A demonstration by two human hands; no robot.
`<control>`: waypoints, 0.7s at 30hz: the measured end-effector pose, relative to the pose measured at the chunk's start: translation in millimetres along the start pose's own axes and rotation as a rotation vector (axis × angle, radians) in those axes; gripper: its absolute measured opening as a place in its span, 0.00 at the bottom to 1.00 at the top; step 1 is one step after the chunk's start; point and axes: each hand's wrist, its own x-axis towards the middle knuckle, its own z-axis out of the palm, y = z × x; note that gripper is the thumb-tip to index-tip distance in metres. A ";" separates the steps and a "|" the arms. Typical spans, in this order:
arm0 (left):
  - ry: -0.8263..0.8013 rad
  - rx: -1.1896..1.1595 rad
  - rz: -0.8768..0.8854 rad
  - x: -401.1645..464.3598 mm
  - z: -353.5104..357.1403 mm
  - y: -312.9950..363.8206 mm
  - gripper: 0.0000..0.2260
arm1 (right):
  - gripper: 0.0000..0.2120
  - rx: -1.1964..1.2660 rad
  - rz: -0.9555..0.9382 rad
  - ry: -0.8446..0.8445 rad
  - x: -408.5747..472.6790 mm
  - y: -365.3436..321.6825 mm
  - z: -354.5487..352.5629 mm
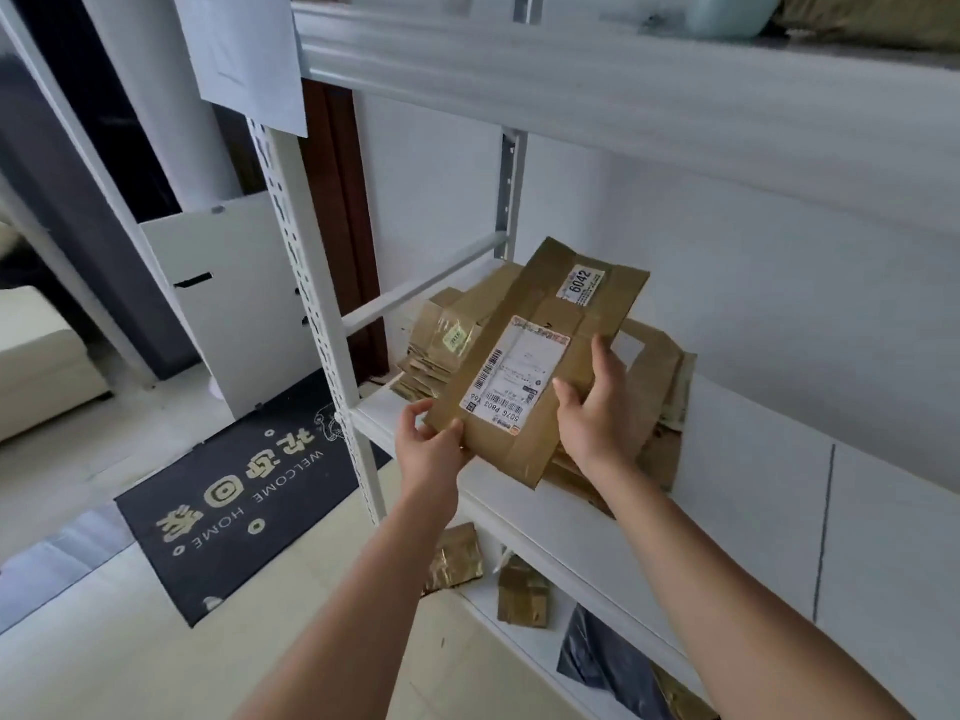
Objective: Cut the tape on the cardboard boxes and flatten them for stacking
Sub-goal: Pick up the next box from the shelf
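Note:
A flattened brown cardboard box (540, 324) with a white shipping label and a yellow "6042" sticker is held tilted above the white shelf (519, 501). My left hand (428, 441) grips its lower left corner. My right hand (597, 402) holds its right edge, thumb on top. Behind and under it lies a pile of flattened cardboard boxes (657, 402), with more flattened pieces (441, 350) stacked at the shelf's left. No cutting tool is in view.
The white metal rack has a perforated upright (317, 314) at front left and an upper shelf (571, 80) overhead. On the lower shelf lie small taped boxes (522, 592) and a dark bag (608, 662). A black welcome mat (234, 491) covers the floor at left.

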 end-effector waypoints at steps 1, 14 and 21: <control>-0.003 -0.021 -0.039 5.1 1.8 3.3 0.14 | 0.31 0.024 -0.009 -0.002 7.2 -4.4 3.1; -0.002 0.540 0.245 144.0 38.1 73.1 0.04 | 0.27 -0.014 -0.001 0.029 140.0 -3.2 89.5; -0.263 1.322 0.725 235.6 59.2 65.5 0.20 | 0.25 -0.186 0.183 -0.043 179.6 26.0 138.7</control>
